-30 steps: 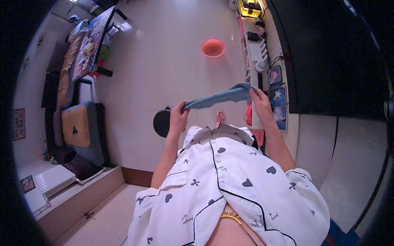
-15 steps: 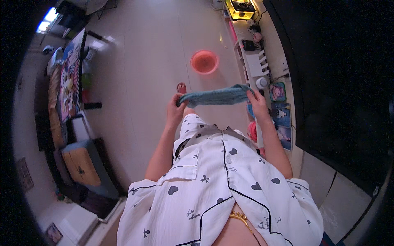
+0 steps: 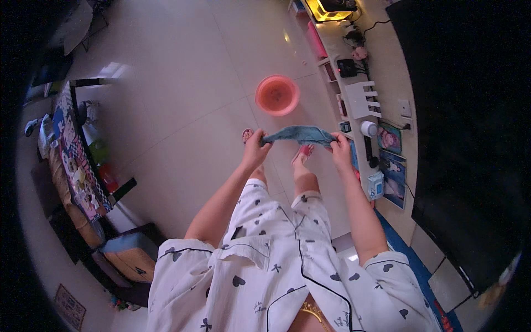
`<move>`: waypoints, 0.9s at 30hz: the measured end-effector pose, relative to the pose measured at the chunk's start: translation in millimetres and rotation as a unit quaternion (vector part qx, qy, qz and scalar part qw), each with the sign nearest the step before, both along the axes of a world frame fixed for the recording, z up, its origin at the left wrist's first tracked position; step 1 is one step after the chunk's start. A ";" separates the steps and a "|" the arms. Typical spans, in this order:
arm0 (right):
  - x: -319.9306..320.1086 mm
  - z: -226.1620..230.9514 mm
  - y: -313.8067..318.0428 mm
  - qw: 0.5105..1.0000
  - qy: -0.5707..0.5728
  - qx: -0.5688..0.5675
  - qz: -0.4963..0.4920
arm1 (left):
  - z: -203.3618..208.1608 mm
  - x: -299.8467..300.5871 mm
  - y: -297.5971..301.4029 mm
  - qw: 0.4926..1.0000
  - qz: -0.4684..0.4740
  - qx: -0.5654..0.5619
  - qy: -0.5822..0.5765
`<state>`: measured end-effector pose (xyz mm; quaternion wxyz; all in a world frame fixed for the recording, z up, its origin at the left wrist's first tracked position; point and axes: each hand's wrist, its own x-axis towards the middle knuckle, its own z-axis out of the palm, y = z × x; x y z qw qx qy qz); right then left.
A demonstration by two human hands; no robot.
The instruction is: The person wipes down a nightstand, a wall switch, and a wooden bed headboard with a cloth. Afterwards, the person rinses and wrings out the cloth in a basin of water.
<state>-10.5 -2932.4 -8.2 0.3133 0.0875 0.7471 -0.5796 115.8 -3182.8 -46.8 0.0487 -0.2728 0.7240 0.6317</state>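
Observation:
A blue-green cloth (image 3: 301, 134) stretches between my hands in front of my body, bunched lengthwise and sagging slightly. Its left end is gripped by my left hand (image 3: 256, 150), fingers closed around it. At the other end, my right hand (image 3: 341, 150) pinches the cloth between thumb and fingers. Just beyond the cloth, a pink-orange plastic basin (image 3: 293, 99) stands on the tiled floor. Liquid seems to be inside it, though its contents are hard to make out.
Along the right runs a low white cabinet (image 3: 354, 74) holding a white router (image 3: 362, 99), a lit yellow box (image 3: 326, 10), photos and a wipes pack (image 3: 376, 185). A large dark screen (image 3: 459, 138) rises beside it. To the left stands a cluttered table (image 3: 80, 160).
My hands have come closer together, and the cloth between them spans less width. The view has shifted with my body; both of my feet now show, and the basin looks nearer.

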 end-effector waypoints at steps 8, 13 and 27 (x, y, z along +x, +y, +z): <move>-53.2 -138.5 -62.4 0.992 0.004 0.081 0.098 | -129.3 -62.3 -25.1 0.995 0.020 0.036 -0.087; -80.9 -221.7 -79.3 0.979 0.024 0.100 0.176 | -215.8 -97.8 -23.7 0.998 -0.015 -0.005 -0.055; -125.1 -466.2 -99.3 0.760 0.381 0.280 0.446 | -407.4 -136.4 -44.7 0.865 -0.195 -0.461 -0.044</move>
